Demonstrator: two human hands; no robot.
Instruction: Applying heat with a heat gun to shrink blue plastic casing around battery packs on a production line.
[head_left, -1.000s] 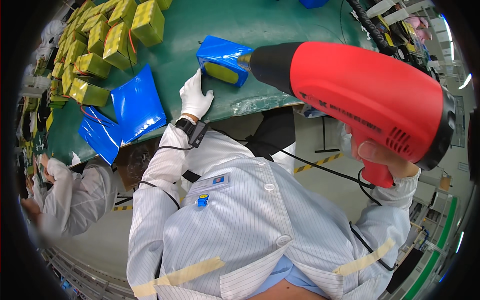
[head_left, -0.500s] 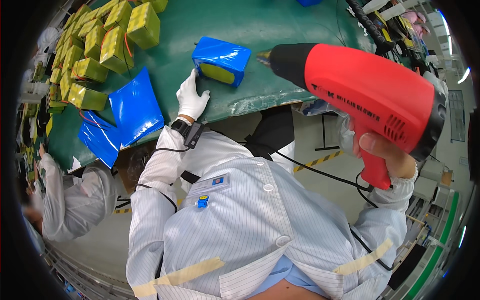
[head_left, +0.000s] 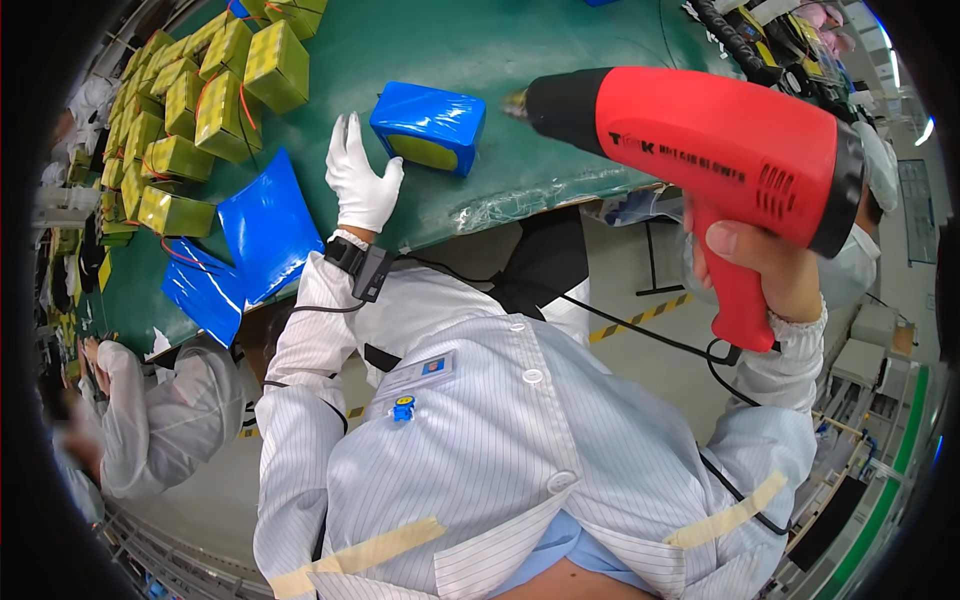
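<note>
My bare right hand [head_left: 760, 255] is wrapped round the handle of a red heat gun [head_left: 715, 140]. Its black nozzle points left at a battery pack [head_left: 430, 125] in blue shrink film, with a gap between them. The pack rests on the green table, and a yellow-green patch shows on its near, uncovered end. Just left of the pack, my white-gloved left hand [head_left: 362, 180] is open, fingers stretched and apart, holding nothing. Two flat blue film sleeves [head_left: 270, 225] lie at the table's near edge, left of that hand.
Several yellow-green battery packs [head_left: 225, 110] with red and black wires crowd the left of the green table [head_left: 330, 70]. A black cable [head_left: 640, 335] runs from the heat gun across my front. A person in white [head_left: 165, 420] sits at the left; another is partly hidden behind the gun.
My left hand has come off the blue pack, and its fingers have spread. The heat gun has shifted slightly left and up in view.
</note>
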